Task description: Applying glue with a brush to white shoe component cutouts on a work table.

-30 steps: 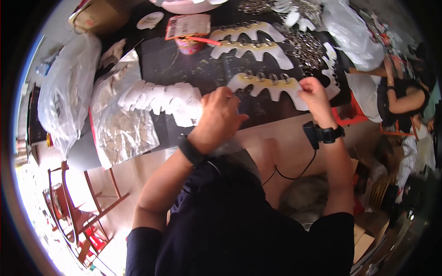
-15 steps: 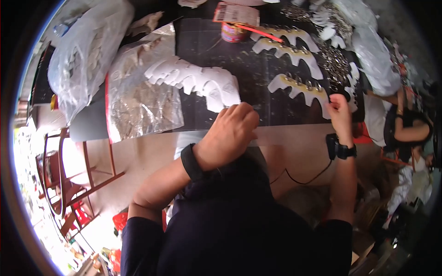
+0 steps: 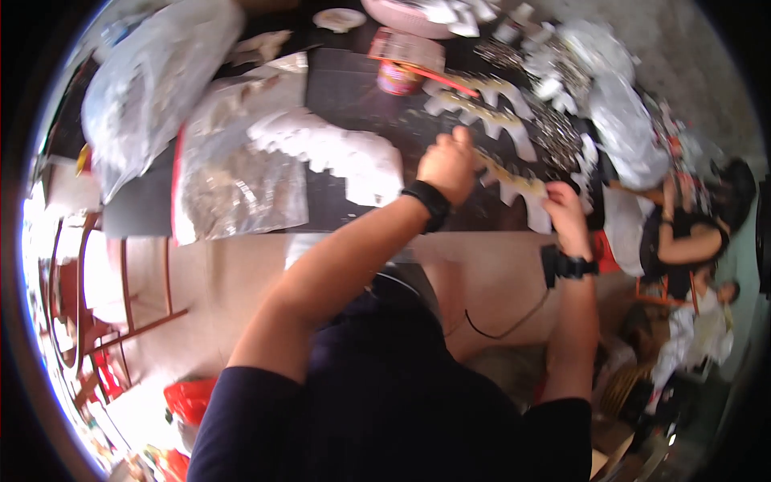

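Observation:
My left hand (image 3: pixel 448 167) is closed over the left end of the nearest scalloped white strip (image 3: pixel 514 193); what its fingers hold, if anything, is hidden. Yellowish glue and small metal rings line that strip. At the strip's right end my right hand (image 3: pixel 566 210) is pinched, with its fingertips by the edge; anything between them is too small to make out. Farther back lie more scalloped strips (image 3: pixel 491 120) with glue and rings. A stack of white scalloped pieces (image 3: pixel 337 149) rests left of my left hand.
A tin (image 3: pixel 399 80) with a card and an orange-red stick on top stands at the back. Piled metal rings (image 3: pixel 554 132) lie at right. Plastic bags (image 3: pixel 157 88) and a clear sheet (image 3: pixel 241 177) cover the left. Another person (image 3: pixel 683 233) sits at far right.
My left hand has moved right, from the stack of white pieces to the nearest glued strip. My right hand stays by that strip's right end. The view has shifted slightly.

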Action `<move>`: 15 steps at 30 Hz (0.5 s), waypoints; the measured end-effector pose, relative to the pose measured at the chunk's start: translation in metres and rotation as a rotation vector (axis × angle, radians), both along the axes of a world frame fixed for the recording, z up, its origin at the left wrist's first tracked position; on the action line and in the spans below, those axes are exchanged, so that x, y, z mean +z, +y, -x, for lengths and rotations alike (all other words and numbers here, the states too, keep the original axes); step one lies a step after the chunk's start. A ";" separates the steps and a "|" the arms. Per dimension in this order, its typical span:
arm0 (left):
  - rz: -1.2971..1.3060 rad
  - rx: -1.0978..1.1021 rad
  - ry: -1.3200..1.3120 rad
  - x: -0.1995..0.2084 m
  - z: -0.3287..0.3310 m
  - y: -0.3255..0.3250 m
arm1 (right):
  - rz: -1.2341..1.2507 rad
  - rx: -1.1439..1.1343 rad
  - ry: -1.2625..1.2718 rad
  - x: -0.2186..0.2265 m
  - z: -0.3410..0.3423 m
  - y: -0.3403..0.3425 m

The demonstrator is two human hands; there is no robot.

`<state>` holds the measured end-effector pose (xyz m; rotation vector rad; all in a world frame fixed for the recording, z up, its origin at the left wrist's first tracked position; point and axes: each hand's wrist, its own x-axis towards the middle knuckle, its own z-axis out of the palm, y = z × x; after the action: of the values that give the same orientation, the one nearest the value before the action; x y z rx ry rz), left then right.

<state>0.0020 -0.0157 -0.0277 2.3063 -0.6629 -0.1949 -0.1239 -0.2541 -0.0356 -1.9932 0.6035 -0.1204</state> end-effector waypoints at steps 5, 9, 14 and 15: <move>0.390 -0.009 0.036 0.002 0.004 0.025 | -0.172 0.074 0.020 0.041 0.016 0.024; 0.456 -0.046 0.120 0.045 -0.001 0.103 | -0.303 0.229 0.040 0.069 -0.003 0.082; 0.367 -0.001 -0.091 0.067 -0.032 0.217 | -0.120 0.544 -0.043 0.090 -0.079 0.177; 0.304 0.065 -0.075 0.067 -0.043 0.237 | -0.070 0.599 -0.078 0.092 -0.099 0.197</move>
<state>0.0453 0.2211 0.0389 2.0460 -0.6080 0.0229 -0.0246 -0.0572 0.0559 -2.0072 -0.0531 0.1860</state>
